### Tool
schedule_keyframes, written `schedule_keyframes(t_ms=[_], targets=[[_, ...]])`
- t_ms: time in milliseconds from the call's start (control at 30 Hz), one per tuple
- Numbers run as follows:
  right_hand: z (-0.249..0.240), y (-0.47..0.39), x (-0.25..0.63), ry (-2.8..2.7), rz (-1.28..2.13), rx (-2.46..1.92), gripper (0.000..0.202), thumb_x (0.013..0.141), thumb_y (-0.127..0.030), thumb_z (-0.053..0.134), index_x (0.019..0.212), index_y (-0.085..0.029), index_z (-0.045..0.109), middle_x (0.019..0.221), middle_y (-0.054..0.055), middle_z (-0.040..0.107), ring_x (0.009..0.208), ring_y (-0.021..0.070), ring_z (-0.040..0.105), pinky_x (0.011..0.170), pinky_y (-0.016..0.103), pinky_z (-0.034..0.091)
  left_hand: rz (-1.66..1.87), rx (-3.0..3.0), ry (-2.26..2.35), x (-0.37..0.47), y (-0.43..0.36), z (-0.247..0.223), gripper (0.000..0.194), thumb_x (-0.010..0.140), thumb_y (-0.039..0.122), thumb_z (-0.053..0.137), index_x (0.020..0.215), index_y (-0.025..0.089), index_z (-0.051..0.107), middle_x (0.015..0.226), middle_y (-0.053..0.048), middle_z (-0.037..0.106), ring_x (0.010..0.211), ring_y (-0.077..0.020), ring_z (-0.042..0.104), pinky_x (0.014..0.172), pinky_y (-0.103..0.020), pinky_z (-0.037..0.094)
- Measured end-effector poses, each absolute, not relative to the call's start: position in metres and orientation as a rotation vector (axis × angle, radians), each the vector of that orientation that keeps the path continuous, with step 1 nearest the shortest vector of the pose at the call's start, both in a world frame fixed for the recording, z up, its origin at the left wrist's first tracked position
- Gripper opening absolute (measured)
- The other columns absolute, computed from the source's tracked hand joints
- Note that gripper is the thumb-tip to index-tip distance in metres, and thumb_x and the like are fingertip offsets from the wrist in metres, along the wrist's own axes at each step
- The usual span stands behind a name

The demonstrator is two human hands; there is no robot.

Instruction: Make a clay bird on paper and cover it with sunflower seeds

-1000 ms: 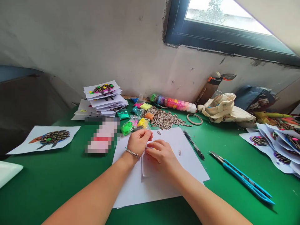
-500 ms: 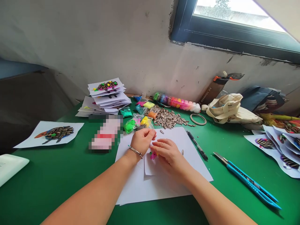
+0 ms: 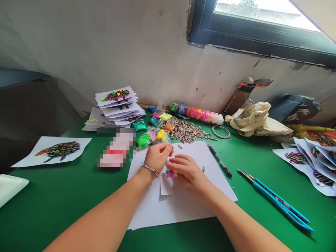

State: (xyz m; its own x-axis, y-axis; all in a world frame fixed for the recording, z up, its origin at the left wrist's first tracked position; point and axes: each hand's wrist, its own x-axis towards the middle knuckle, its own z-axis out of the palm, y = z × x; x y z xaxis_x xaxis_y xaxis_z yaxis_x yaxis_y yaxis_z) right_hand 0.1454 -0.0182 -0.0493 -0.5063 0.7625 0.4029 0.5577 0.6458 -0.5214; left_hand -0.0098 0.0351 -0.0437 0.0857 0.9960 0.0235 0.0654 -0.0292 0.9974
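- We see the pink clay piece [image 3: 170, 173] on the small white card [image 3: 166, 188], partly covered by our right hand [image 3: 187, 170].
- Our right fingers curve over it; we cannot tell whether they grip anything.
- Our left hand [image 3: 158, 158] is closed, thumb against fingers; we cannot tell whether something small is pinched.
- Beneath the card we have larger white paper [image 3: 147, 211].
- Beyond lie seeds [image 3: 187, 132]; rightward, our pen [image 3: 219, 161] and blue cutter [image 3: 278, 203].
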Motion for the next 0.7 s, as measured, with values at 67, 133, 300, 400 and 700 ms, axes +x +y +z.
schedule_keyframes(t_ms=[67, 133, 300, 400, 700], targets=[[-0.049, -0.018, 0.145, -2.255, 0.418, -1.040, 0.039, 0.083, -0.005, 0.046, 0.110, -0.024, 0.067, 0.116, 0.005, 0.067, 0.113, 0.0241, 0.051, 0.097, 0.044, 0.043, 1.129, 1.325, 1.184, -0.010, 0.035, -0.043, 0.031, 0.079, 0.044, 0.062, 0.071, 0.015, 0.068, 0.072, -0.005, 0.068, 0.071, -0.0185, 0.064, 0.066, -0.028, 0.052], [-0.047, -0.019, 0.144, -2.293, 0.393, -1.077, 0.036, 0.084, -0.006, 0.047, 0.105, -0.025, 0.070, 0.114, 0.005, 0.068, 0.114, 0.0252, 0.051, 0.097, 0.047, 0.042, 1.124, 1.336, 1.188, -0.010, 0.035, -0.043, 0.031, 0.079, 0.044, 0.061, 0.072, 0.015, 0.069, 0.072, -0.005, 0.068, 0.072, -0.0191, 0.064, 0.065, -0.029, 0.052], [-0.046, -0.017, 0.144, -2.276, 0.383, -1.035, 0.036, 0.083, -0.007, 0.047, 0.101, -0.025, 0.071, 0.112, 0.005, 0.069, 0.113, 0.0245, 0.053, 0.096, 0.046, 0.045, 1.105, 1.392, 1.203, -0.011, 0.035, -0.043, 0.030, 0.080, 0.043, 0.060, 0.073, 0.015, 0.070, 0.073, -0.005, 0.069, 0.073, -0.0191, 0.064, 0.066, -0.028, 0.052], [-0.044, -0.011, 0.155, -2.146, 0.410, -1.027, 0.042, 0.079, -0.005, 0.044, 0.107, -0.024, 0.070, 0.113, 0.006, 0.069, 0.111, 0.0220, 0.056, 0.096, 0.042, 0.048, 1.087, 1.438, 1.211, -0.012, 0.036, -0.044, 0.032, 0.081, 0.045, 0.059, 0.073, 0.016, 0.070, 0.072, -0.004, 0.069, 0.072, -0.0184, 0.063, 0.064, -0.027, 0.051], [-0.037, 0.004, 0.196, -1.909, 0.439, -1.693, 0.038, 0.080, -0.008, 0.048, 0.108, -0.020, 0.071, 0.112, 0.007, 0.070, 0.103, 0.0223, 0.064, 0.091, 0.036, 0.050, 1.032, 1.586, 1.243, -0.013, 0.038, -0.044, 0.035, 0.082, 0.047, 0.058, 0.079, 0.016, 0.072, 0.076, -0.005, 0.071, 0.074, -0.0197, 0.064, 0.067, -0.030, 0.050]])
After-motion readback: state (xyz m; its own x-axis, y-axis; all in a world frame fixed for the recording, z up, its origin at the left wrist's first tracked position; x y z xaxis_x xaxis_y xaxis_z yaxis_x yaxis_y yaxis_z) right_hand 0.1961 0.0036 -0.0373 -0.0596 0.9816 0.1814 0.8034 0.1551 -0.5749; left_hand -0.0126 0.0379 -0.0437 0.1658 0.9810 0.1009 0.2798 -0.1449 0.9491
